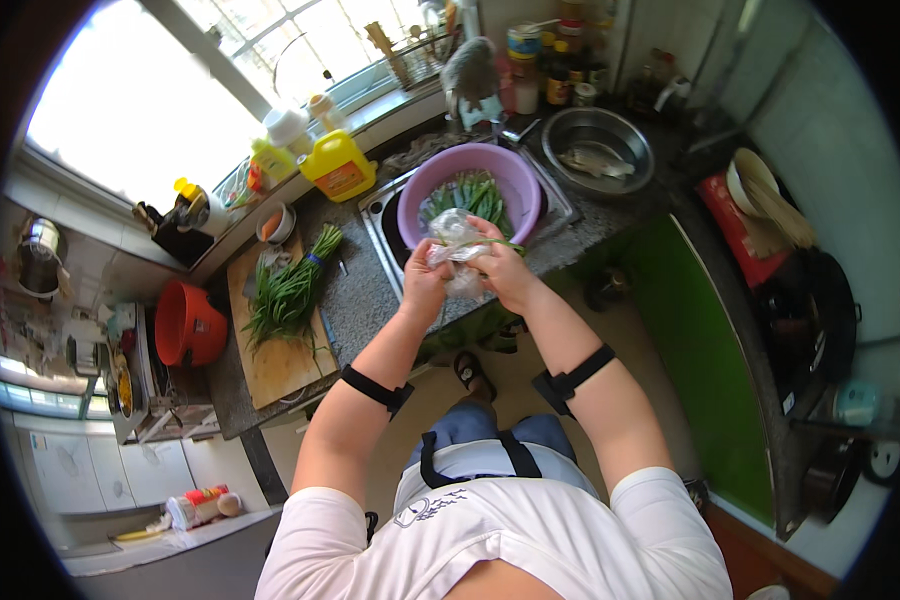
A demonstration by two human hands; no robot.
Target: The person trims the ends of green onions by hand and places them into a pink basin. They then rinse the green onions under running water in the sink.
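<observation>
My left hand (426,276) and my right hand (504,264) both grip a crumpled clear plastic bag (450,225), bunched between the fingers. A thin green stalk shows beside my right fingers. The hands are over the near rim of a purple plastic basin (414,180). Green leafy stalks (474,193) lie inside the basin, partly hidden by the bag. The basin rests in a steel sink (375,217). To the left, a bunch of long green leafy stalks (292,285), tied with a blue band, lies on a wooden cutting board (270,375).
A steel bowl (641,146) with a fish (596,161) stands right of the sink. A yellow jug (337,166) is behind the sink's left side. An orange-red bucket (189,322) stands far left. A dark wok (810,322) sits on the right counter, near a white bowl (742,176).
</observation>
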